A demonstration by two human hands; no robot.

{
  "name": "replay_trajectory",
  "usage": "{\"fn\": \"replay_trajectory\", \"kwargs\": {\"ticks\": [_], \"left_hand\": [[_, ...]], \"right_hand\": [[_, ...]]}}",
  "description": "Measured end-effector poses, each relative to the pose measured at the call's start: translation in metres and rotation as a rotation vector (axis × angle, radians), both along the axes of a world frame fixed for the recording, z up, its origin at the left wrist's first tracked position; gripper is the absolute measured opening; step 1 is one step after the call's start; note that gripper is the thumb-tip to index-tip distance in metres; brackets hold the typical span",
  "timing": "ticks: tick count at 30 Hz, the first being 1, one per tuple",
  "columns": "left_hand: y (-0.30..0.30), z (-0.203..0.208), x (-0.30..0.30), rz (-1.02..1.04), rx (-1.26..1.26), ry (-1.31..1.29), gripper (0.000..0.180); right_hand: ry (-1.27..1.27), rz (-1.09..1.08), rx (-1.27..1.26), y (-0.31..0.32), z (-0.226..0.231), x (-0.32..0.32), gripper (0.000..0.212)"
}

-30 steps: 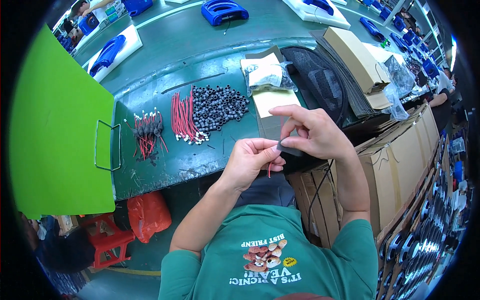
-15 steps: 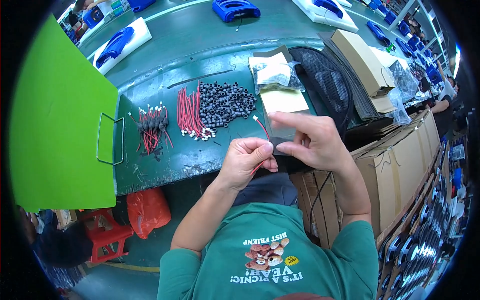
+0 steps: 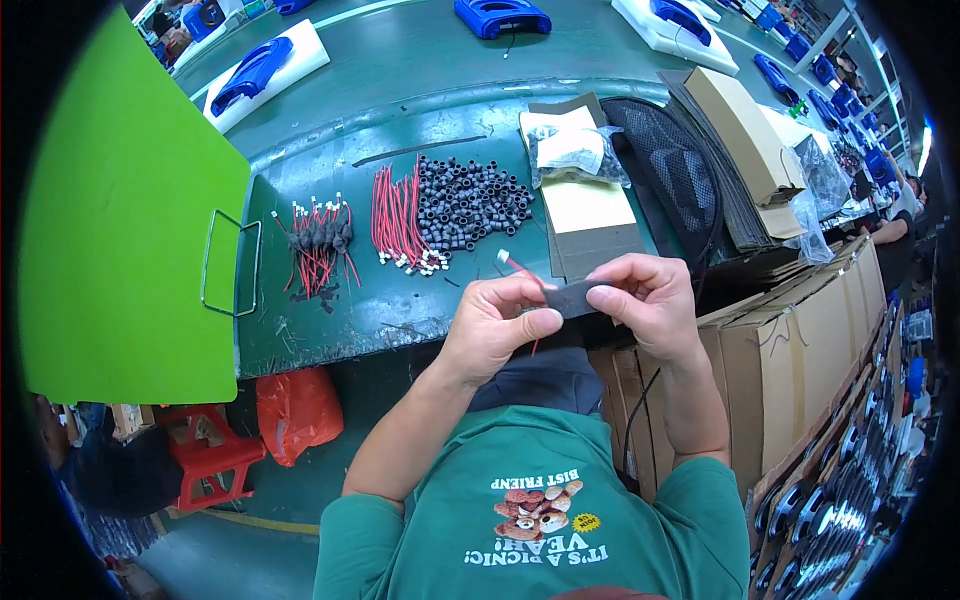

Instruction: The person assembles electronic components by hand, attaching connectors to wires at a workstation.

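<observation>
Between my hands stretches a small dark grey strip [image 3: 574, 299], flat like foam or tape. My left hand [image 3: 497, 322] pinches its left end together with a red wire lead [image 3: 521, 267] that has a white connector on its upper end. My right hand [image 3: 650, 300] grips the strip's other end between thumb and fingers. Beyond my hands on the green bench lie a row of red wire leads [image 3: 396, 215] with white connectors and a pile of black ring-shaped parts [image 3: 470, 205]. Farther left is a bundle of red leads with dark wrapped middles [image 3: 319, 237].
A bright green panel [image 3: 130, 230] with a wire handle stands at the left. At the right are grey sheets with yellow paper [image 3: 590, 207], a black mesh bag [image 3: 665, 165] and cardboard boxes [image 3: 800, 340]. A red stool [image 3: 215, 455] and an orange bag [image 3: 298, 415] sit below the bench.
My right hand, apart from the wire before with fingers spread, now grips the right end of the dark strip. The strip has come up level between both hands. The view has shifted slightly.
</observation>
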State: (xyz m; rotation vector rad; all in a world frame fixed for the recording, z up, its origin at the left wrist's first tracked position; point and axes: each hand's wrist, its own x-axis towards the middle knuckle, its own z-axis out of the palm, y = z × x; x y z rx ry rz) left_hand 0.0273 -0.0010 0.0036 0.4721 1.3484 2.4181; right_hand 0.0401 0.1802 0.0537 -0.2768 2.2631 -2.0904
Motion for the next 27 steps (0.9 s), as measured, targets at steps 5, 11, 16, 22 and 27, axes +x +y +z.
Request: {"fn": "replay_trajectory", "kwargs": {"ticks": [5, 11, 16, 22, 27], "left_hand": [[-0.006, -0.009, -0.002, -0.017, -0.018, -0.022, 0.014], [0.003, 0.006, 0.007, 0.026, 0.005, -0.132, 0.012], [0.001, 0.006, 0.007, 0.12, -0.203, 0.073, 0.017], [0.003, 0.012, 0.009, 0.148, -0.397, 0.199, 0.024], [0.009, 0.006, 0.009, 0.242, -0.212, 0.134, 0.026]], "right_hand": [[0.061, -0.037, 0.103, -0.006, 0.001, 0.005, 0.009], [0.089, -0.084, 0.116, -0.014, -0.004, 0.004, 0.01], [0.241, -0.09, 0.23, -0.015, 0.0, 0.005, 0.009], [0.282, -0.082, 0.246, -0.017, -0.005, 0.002, 0.011], [0.296, -0.139, 0.227, -0.023, -0.008, 0.002, 0.013]]}}
